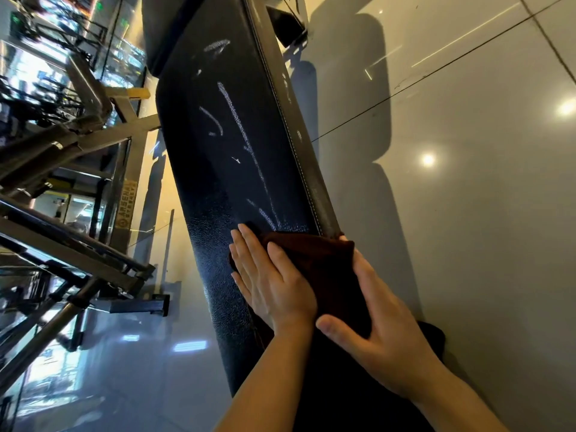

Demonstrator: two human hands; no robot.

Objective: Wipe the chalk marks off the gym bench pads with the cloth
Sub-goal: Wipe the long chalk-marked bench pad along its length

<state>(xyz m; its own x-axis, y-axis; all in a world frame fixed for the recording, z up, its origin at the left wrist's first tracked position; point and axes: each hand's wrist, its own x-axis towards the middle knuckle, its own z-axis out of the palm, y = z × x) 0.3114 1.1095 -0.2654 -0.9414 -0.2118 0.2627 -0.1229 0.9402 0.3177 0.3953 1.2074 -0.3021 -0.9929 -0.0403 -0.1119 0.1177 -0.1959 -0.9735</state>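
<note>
1. The glossy tiled floor (467, 182) fills the right side of your view and carries bright light reflections and the bench's shadow.
2. The black gym bench pad (224, 169) runs from 12 o'clock down toward 6 o'clock, its textured surface facing you, with a stitched seam along its right edge.
3. A metal weight-machine frame (78, 188) stands at 9 o'clock, just beside the pad, with a yellowish label on one upright.
4. A second dark pad (168, 29) sits at 11 o'clock, close to the top end of the main pad.
5. Your right hand (383, 332) lies at 5 o'clock on the cloth, its fingers reaching over the pad's right edge and its thumb pressing the fabric; the fingertips are hidden, so you cannot tell how far they curl.
6. Your left hand (271, 282) lies flat at 6 o'clock, its fingers straight and spread, pressing the cloth's left edge and the pad.
7. The dark brown cloth (321, 269) lies on the pad between your two hands, under both.
8. White chalk marks (240, 132) streak the pad from 12 o'clock down to just above the cloth: one long line and several short strokes.
</note>
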